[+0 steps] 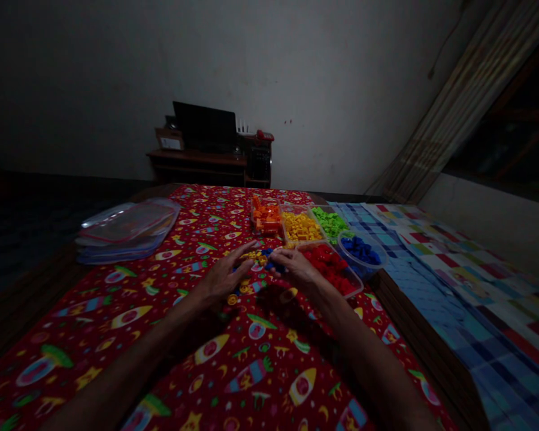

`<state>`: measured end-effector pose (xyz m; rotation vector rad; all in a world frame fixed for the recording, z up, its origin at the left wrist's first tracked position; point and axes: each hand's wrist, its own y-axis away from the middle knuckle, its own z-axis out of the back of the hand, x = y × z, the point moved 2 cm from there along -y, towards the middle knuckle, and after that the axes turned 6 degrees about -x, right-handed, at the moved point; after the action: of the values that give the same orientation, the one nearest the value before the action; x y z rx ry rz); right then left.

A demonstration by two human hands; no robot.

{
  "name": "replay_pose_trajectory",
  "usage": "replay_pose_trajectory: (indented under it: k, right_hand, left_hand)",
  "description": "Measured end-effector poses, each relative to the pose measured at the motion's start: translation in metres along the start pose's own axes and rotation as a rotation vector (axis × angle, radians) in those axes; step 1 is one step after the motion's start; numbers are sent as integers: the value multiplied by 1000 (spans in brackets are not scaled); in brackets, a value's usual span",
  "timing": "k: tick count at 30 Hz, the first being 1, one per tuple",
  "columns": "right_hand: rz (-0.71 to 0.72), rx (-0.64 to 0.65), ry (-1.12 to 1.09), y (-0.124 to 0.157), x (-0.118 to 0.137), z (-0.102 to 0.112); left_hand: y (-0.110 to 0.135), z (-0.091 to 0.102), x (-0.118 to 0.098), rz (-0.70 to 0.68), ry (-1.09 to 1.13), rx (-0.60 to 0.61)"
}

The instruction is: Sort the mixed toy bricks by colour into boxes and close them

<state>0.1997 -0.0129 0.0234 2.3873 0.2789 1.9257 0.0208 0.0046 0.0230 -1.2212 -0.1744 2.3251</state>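
Orange, yellow, green, red and blue plastic bricks (300, 227) fill clear tubs (354, 290); few loose bricks (257, 258) lie under the left hand (224, 278) and right hand (294, 266), both grips seemingly apart in the dim light.

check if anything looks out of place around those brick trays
Yes, loose yellow and blue plastic bricks lie mixed on the red rocket-print cloth, between the left hand and right hand. They stand out because each tray nearby holds one colour, like the tray of red bricks.
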Motion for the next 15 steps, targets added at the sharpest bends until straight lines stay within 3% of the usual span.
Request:
replay_pose_trajectory:
  k: [4,8,11,15]
  right_hand:
    - [300,-238,371,12,61,55]
    - [457,-548,1133,25,98,120]
    - [447,-644,1569,28,105,156]
    - [302,-665,1887,24,103,183]
  left_hand:
    - [-5,24,5,78,-122,-162]
    - [-7,37,12,162,-207,-213]
    - [-7,39,16,214,-248,-230]
    - [-7,37,20,253,-245,-210]
